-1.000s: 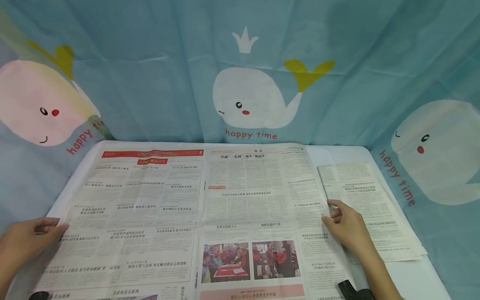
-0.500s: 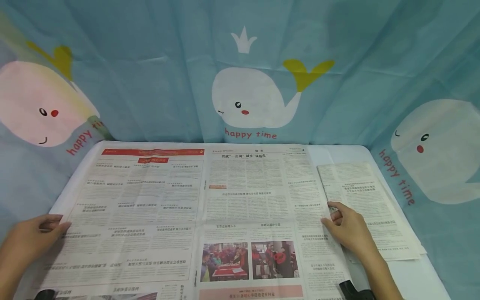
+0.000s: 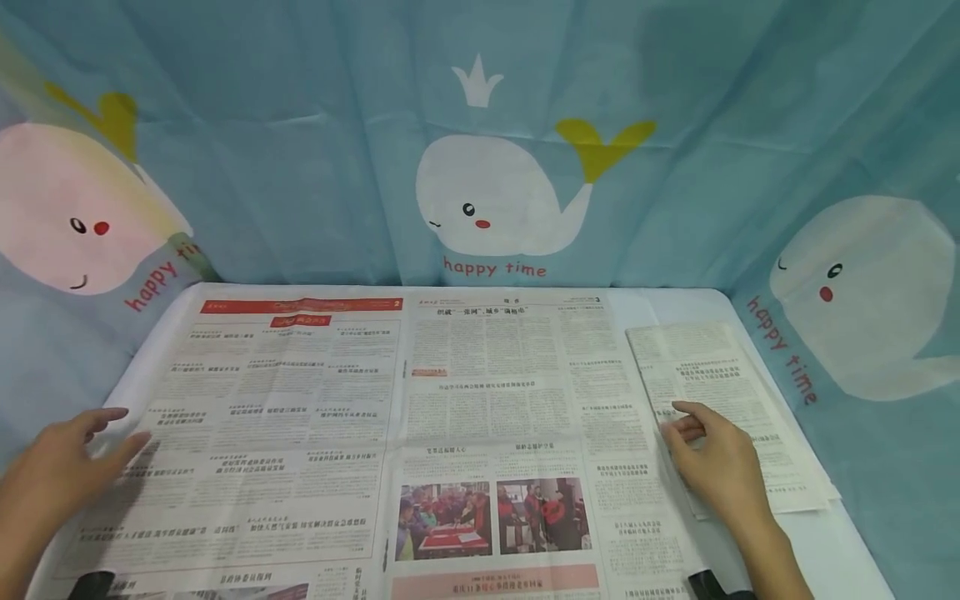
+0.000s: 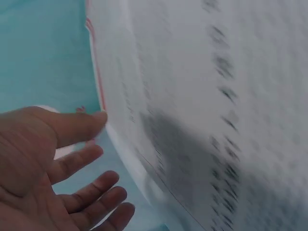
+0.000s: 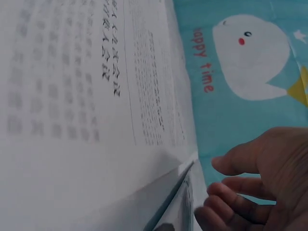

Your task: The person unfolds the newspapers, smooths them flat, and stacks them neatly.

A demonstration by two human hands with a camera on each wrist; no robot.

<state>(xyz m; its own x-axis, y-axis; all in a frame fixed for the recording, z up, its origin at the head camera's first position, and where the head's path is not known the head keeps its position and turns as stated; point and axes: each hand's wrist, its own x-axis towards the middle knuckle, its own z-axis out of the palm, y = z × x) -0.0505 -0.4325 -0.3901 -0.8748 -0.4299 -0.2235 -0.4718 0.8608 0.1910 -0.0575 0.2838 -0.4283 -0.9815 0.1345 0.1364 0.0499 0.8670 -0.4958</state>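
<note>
A newspaper [image 3: 480,417] lies spread flat on the white table, two pages facing up, with a red banner at the top left and two photos low on the right page. Beside its left edge, my left hand [image 3: 71,467] hovers with thumb and fingers apart, holding nothing. In the left wrist view the left hand's fingers [image 4: 98,187] are spread next to the paper's edge. My right hand [image 3: 716,462] is above the left part of a folded newspaper stack [image 3: 720,375], its fingers loosely bent around nothing. The right wrist view shows the right hand [image 5: 260,183] apart from the paper.
A light-blue curtain [image 3: 322,200] printed with whales hangs behind and around the table. White tabletop [image 3: 817,550] shows at the right front. Black wrist-camera parts [image 3: 93,583] poke in along the bottom edge.
Both hands have come off the spread newspaper's side edges. The left fingers have opened wider and the right hand has shifted slightly right over the folded stack. The view has turned slightly right.
</note>
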